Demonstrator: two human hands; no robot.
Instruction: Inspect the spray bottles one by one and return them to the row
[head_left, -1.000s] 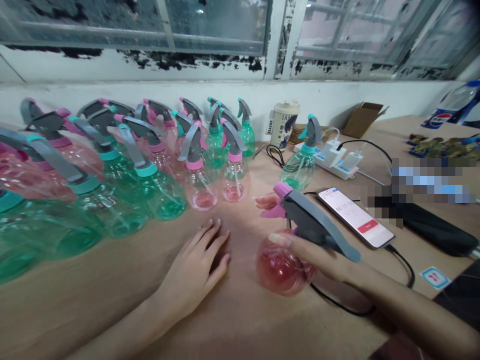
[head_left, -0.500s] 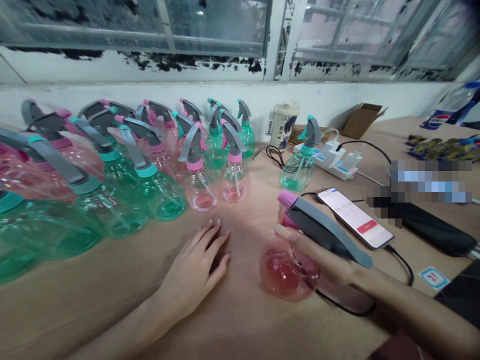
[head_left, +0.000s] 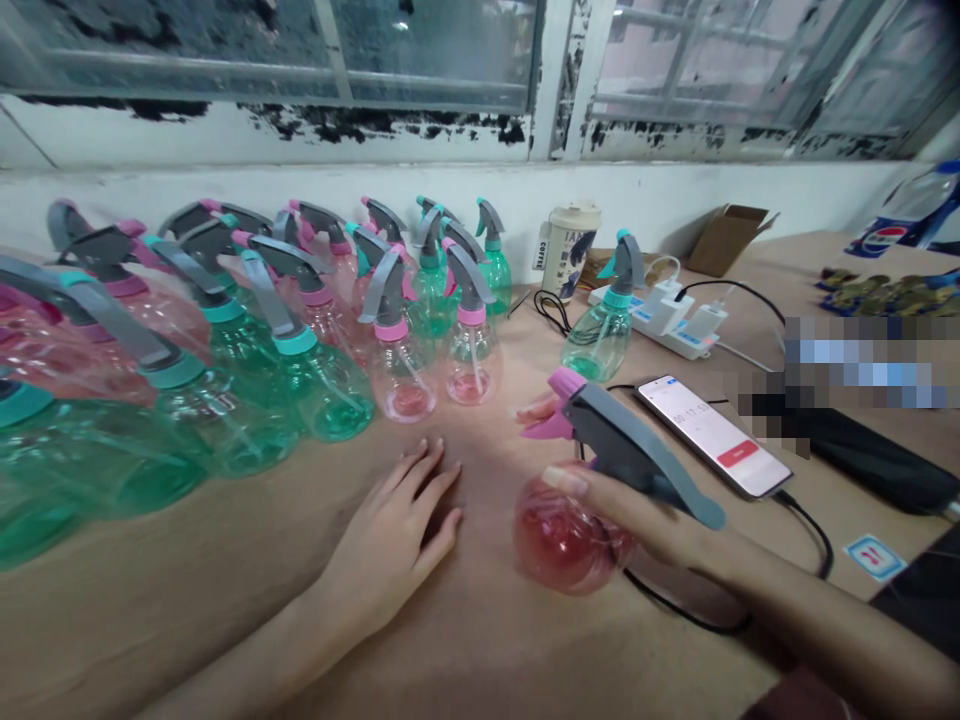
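My right hand (head_left: 637, 505) grips a pink spray bottle (head_left: 566, 540) by its neck, with the thumb along the near side and a fingertip at the pink trigger. The bottle tilts, its grey head slanting down to the right; part of its neck is hidden by my hand. My left hand (head_left: 394, 530) lies palm down on the table (head_left: 450, 660), fingers stretched out and holding nothing. Beyond it stand two pink-collared spray bottles (head_left: 471, 365) with a little pink liquid in them. A green spray bottle (head_left: 600, 335) stands apart, beyond the held one.
Several green and pink spray bottles (head_left: 330, 395) crowd the left side. On the right are a phone (head_left: 712, 435) with a timer, a power strip (head_left: 679, 325), a paper cup (head_left: 570, 250), a cardboard box (head_left: 726, 240), a black pouch (head_left: 862, 450) and loose cables.
The held pink bottle has shifted slightly left. Its trigger now stands out further from the neck, with my finger farther forward. My left hand has stayed in place.
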